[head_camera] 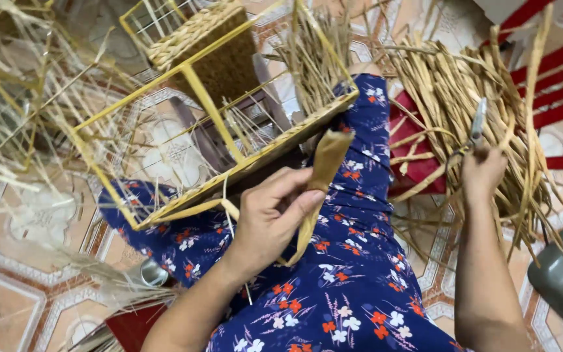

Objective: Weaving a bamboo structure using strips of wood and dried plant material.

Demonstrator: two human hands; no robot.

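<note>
My left hand (270,218) has its fingers (304,199) clamped on a flat dried-fibre strand (320,176), thumb on top, pinching it just below the edge of the yellow wire basket frame (193,78) that rests tilted across my lap, on the blue floral dress (353,287). The strand runs up to the woven strip (281,143) along the frame's lower rail, and its free tail hangs down past my palm.

My right hand (480,173) is out at the heap of dried strands (470,98) lying over the red slatted stool (555,72), well apart from the frame. Its fingers are closed around a grey-handled tool (478,120) that stands up from the fist; I cannot tell whether it is scissors or a knife.

To do this step well, I judge the left pinch should stay close to the rail, so the strand lies flat and taut without twisting. The frame only leans on my knees, so any pull on the strand wants to be along the rail, not away from it, or the frame may tip. The tool tip sits among loose strands, so I would watch it to avoid snagging.

A finished woven panel (213,39) shows at the frame's far end, above the patterned tile floor (8,261).
</note>
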